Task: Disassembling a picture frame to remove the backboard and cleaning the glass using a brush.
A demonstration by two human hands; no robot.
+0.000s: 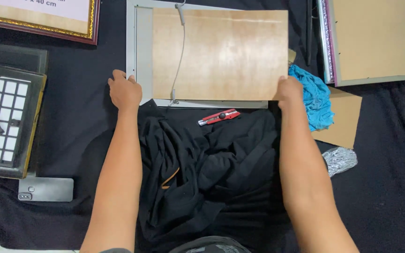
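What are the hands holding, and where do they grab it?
Both grip the silver-grey picture frame with the light wooden backing board: left hand at its lower left corner, right hand at the board's lower right corner.

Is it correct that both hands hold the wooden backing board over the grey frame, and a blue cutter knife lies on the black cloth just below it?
Not quite. The cutter knife is red, not blue, as the head view shows. The rest holds: the left hand and right hand hold the wooden backing board over the grey frame, above the black cloth.

Tan backing board [221,54], red cutter [219,117], blue rag [316,98].
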